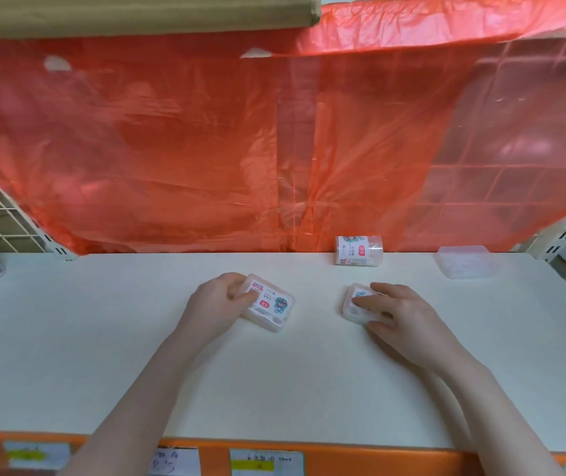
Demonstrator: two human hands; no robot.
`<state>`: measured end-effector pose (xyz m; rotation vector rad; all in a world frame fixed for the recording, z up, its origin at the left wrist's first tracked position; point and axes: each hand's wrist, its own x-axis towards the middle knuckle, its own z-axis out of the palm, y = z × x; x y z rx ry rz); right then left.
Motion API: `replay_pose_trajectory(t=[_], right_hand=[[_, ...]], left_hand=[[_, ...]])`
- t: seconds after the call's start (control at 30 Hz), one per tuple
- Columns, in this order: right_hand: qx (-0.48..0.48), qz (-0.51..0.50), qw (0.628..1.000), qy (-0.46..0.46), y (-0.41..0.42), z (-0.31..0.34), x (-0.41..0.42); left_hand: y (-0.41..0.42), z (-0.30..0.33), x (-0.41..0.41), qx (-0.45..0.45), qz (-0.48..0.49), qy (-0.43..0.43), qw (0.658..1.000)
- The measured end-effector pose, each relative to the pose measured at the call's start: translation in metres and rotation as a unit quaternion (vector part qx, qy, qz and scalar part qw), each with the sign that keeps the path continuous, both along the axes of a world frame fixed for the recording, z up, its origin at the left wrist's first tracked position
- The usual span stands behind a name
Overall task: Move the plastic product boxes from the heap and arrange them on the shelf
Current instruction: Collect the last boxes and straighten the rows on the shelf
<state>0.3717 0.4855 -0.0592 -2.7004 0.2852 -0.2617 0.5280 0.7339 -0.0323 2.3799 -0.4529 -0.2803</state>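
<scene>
My left hand [221,298] pinches one box [269,305], my right hand [389,309] clasps another box [355,304], both flat on the shelf [274,379] to line them up.

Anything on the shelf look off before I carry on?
Yes. The round tub at the back lies on its side against the red plastic sheet. The box under the left hand sits skewed, and the lone clear box has no visible label.
</scene>
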Motion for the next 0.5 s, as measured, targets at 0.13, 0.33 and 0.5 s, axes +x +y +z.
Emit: replay_pose_trajectory(t=[0.13, 0.33, 0.5], right_hand=[[-0.001, 0.002, 1.0, 0.007, 0.004, 0.001, 0.001], [0.006, -0.006, 1.0, 0.005, 0.008, 0.002, 0.0], [0.01, -0.012, 1.0, 0.006, 0.01, 0.003, -0.001]], left_hand=[[0.011, -0.01, -0.007, -0.007, -0.018, 0.01, 1.0], [0.015, -0.015, -0.012, 0.022, -0.059, -0.023, 0.998], [0.018, -0.014, -0.012, 0.046, -0.091, -0.053, 0.993]])
